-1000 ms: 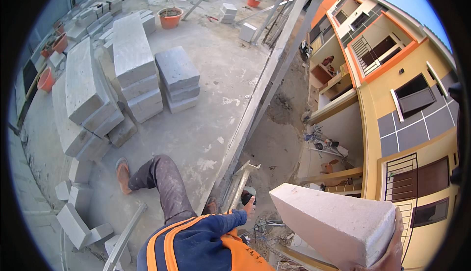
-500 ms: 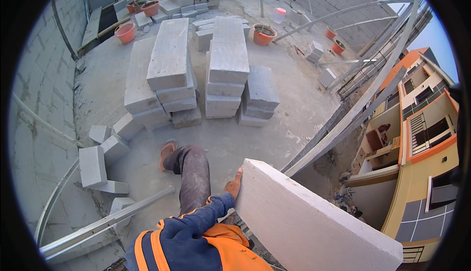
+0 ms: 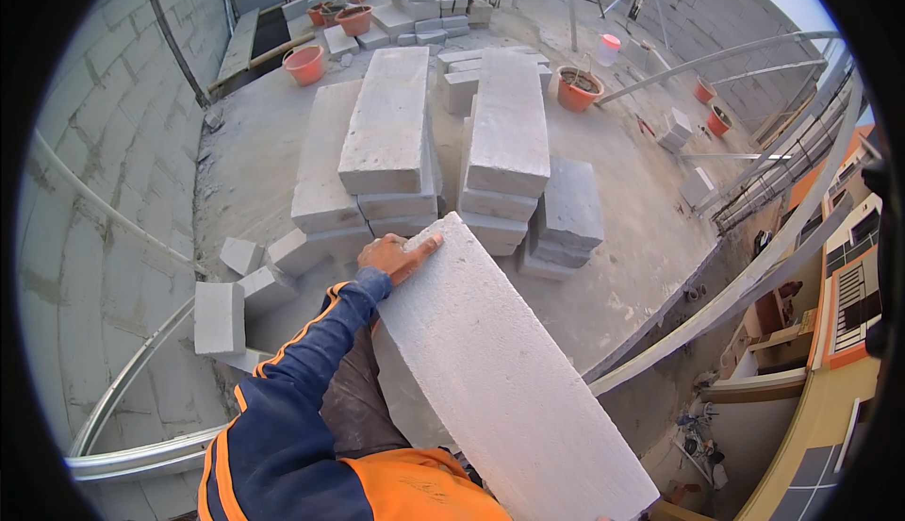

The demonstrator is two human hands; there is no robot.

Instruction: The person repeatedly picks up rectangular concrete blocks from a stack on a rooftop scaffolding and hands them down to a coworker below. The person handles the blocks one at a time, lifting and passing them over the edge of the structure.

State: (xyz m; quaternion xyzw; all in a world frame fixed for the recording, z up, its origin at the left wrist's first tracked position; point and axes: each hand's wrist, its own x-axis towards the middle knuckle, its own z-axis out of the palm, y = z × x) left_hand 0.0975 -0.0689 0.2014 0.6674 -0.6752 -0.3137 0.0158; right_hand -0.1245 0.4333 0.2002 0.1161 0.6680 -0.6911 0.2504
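Grey block wall (image 3: 113,238) left | concrete floor (image 3: 646,229) | yellow building (image 3: 813,427) right | pale blue sky (image 3: 799,2) | daylight

Bright daylt w/ soft shdws, fisheye bending edges nr blk rim.

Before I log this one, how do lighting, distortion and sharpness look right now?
Head view: diffuse daylight, soft shadows, no strong glare on the block. Head view: black fisheye rim, with the pole at right bowed. Head view: left hand's fingers reasonably sharp.
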